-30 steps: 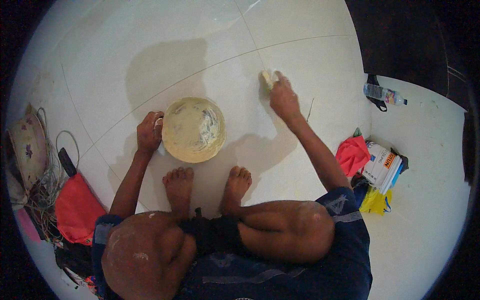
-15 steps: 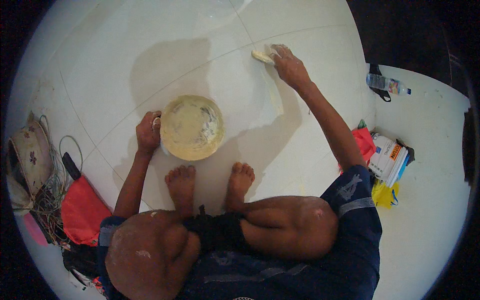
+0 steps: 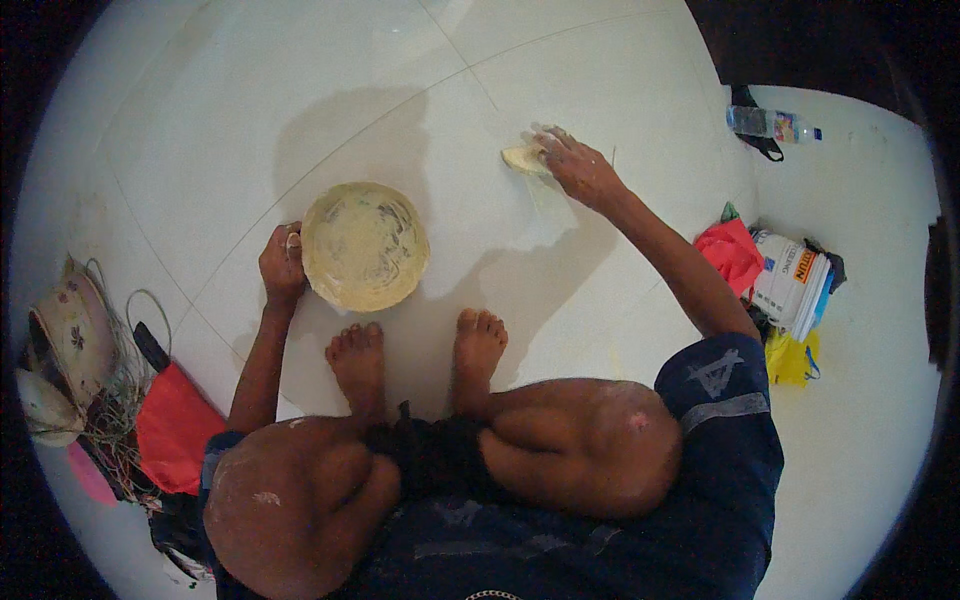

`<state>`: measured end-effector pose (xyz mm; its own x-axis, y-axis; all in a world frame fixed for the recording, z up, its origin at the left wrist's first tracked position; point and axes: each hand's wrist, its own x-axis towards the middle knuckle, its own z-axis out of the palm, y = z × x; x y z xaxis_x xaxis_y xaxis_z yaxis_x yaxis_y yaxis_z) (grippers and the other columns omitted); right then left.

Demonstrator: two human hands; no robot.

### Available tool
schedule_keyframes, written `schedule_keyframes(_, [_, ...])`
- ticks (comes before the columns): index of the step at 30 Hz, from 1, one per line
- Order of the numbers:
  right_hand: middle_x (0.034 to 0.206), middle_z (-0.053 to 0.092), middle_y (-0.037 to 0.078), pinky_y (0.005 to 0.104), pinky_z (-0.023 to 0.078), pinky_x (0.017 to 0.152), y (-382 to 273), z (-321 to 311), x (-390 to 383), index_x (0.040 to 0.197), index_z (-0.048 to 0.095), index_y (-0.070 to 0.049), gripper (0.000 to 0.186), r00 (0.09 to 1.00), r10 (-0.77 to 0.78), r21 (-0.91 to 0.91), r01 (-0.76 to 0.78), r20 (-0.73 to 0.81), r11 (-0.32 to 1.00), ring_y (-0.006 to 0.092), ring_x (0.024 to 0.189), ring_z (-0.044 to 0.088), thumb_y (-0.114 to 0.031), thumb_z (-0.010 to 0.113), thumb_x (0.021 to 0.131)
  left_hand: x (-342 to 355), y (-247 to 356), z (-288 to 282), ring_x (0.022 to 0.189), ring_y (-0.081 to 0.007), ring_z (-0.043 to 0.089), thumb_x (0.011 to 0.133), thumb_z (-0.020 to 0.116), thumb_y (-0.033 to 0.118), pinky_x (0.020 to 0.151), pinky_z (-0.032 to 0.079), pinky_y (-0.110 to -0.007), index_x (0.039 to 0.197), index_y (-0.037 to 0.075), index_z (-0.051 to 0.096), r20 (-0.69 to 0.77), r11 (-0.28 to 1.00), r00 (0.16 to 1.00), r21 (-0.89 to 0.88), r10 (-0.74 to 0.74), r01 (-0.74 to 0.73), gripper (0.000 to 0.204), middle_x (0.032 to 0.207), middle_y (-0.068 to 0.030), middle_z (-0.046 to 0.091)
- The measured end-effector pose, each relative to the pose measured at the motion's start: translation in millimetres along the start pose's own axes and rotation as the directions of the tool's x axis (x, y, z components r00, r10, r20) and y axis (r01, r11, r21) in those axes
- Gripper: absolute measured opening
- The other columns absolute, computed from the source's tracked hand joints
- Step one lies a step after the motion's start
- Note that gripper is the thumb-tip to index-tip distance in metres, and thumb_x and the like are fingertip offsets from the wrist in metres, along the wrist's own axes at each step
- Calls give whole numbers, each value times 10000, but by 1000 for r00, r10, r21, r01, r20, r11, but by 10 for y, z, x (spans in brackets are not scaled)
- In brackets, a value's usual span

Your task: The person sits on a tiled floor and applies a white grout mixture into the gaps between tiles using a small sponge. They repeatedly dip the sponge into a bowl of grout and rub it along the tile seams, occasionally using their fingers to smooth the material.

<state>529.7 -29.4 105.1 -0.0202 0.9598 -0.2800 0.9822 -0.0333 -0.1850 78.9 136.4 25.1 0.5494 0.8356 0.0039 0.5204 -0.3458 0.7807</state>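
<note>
While the person squats with both bare feet (image 3: 478, 352) on the tiled floor (image 3: 480, 240), the left hand (image 3: 283, 262) grasps a round bowl (image 3: 322, 248) at its left side; whether by the rim or a handle cannot be told. The bowl sits left of centre, just beyond the left foot, its inside coated with pale cream paste.

Farther off and to the right, the right hand (image 3: 583, 172) grips a small flat spreader (image 3: 522, 159), smeared with the same cream colour, close over the floor; a faint pale streak (image 3: 541, 200) lies just nearer than it. White residue marks the fingers.

At the far right lies a clear plastic bottle (image 3: 772, 124). Nearer on that side, a red bag (image 3: 730, 254), a white bucket (image 3: 790, 280) and a yellow bag (image 3: 788, 358) crowd together. Along the left edge are a flower-patterned bag (image 3: 76, 330), tangled wire (image 3: 115, 425) and a red pouch (image 3: 175, 430).
</note>
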Motion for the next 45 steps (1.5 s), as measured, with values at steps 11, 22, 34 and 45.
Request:
schedule_keyframes(11, [1337,442,134,433,473,903,26,360,-889,1273,456,-77,375,985,83,-44,-77,151,996,320,1142,517,-124,489,903,31,25,30,788,-313,631,964,350,407,698,488,-366,989,13,612,4,1000,1000,13,23,-23,474,888,-159,629])
schedule_keyframes(22, [1359,376,183,412,422,979,-159,139,-1352,1239,494,-28,421,921,379,318,-388,91,865,315,1184,477,-152,588,847,-9,-58,53,795,-328,622,969,339,392,703,484,-375,974,10,606,22,992,993,52,-113,112,467,869,-163,613])
schedule_keyframes(34, [1363,376,213,425,481,882,-528,-206,701,1009,547,113,293,878,441,78,-434,-187,898,351,1120,509,-96,561,804,22,38,-5,721,-313,608,954,399,294,644,488,-369,978,12,595,-23,999,999,-30,34,-35,344,842,-156,595])
schedule_keyframes(45, [1424,308,172,420,521,866,-710,24,994,1104,519,88,358,959,276,-105,-282,-69,953,368,1246,403,0,530,758,-31,-91,-1,759,-332,616,929,436,291,665,501,-379,993,35,578,52,998,998,45,39,-41,300,880,-148,602])
